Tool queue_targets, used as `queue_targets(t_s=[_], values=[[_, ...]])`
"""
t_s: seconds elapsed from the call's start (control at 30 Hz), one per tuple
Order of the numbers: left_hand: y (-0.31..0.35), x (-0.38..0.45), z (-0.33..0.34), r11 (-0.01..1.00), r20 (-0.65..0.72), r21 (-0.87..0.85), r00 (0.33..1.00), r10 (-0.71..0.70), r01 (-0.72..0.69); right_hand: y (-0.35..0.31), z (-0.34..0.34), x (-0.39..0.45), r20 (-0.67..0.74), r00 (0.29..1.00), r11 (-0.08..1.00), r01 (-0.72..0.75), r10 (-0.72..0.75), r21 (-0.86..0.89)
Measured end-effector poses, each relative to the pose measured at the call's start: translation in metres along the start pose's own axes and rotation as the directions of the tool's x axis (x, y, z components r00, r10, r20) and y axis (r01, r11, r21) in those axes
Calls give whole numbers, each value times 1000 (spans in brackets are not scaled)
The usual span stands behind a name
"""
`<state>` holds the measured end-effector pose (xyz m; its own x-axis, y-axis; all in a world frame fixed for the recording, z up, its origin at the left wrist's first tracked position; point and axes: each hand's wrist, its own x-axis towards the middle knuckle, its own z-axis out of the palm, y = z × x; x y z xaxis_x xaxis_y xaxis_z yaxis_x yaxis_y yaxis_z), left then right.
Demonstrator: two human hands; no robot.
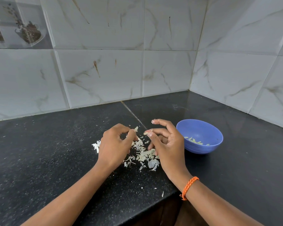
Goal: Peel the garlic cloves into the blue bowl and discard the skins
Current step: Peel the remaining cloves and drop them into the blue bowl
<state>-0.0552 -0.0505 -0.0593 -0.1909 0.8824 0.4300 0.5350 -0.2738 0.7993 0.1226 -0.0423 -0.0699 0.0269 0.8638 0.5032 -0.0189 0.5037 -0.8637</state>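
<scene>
Your left hand [115,141] is curling its fingers and pinching a scrap of garlic skin [136,128] at the fingertips. Your right hand [166,141] is pinching a garlic clove [146,132] between thumb and middle finger, index finger lifting clear. Loose skins [143,154] are lying on the black table [55,160] between your hands. The blue bowl [201,144] is sitting just right of your right hand, holding peeled cloves [195,141].

The left hand [114,144] hides part of the skins [142,154]; its grip's contents stay unclear.
</scene>
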Motion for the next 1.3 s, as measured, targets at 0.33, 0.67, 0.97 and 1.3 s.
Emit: queue_targets(t_s=[0.33,0.67,0.97,1.3], values=[[-2,0,-1,998,-10,-28,998,64,-64,2,1,-4,37,999,995,33,-30,-92],[1,0,-2,998,55,-12,996,66,-66,3,1,-4,27,1000,996,17,-15,-84],[10,-6,0,974,178,-216,983,-33,72,4,2,-3,9,1000,994,4,-3,-106],[12,-12,6,981,72,-193,997,7,7,5,7,-5,8,1000,995,-2,2,-97]])
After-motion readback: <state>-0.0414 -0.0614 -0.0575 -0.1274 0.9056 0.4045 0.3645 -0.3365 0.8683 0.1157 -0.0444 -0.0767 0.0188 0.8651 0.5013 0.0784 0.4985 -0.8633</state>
